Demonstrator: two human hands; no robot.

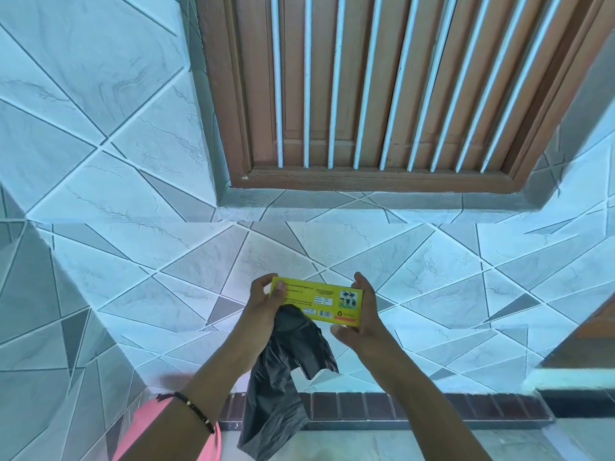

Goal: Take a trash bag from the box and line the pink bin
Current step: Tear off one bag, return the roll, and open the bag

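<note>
A flat yellow box [319, 301] of trash bags is held level in front of the tiled wall, one hand at each end. My left hand [266, 302] grips its left end and also holds a black trash bag [286, 371], which hangs down crumpled below the box. My right hand [361, 311] clasps the box's right end from the side and underneath. The pink bin [149, 424] shows only as a curved rim at the bottom left, partly hidden behind my left forearm.
A tiled wall [133, 244] with grey and white triangles fills the view. Above is a brown wooden window frame [366, 179] with white bars. A dark brick skirting strip [399, 407] runs along the floor. Part of a brown and white step or ledge [572, 361] sits at right.
</note>
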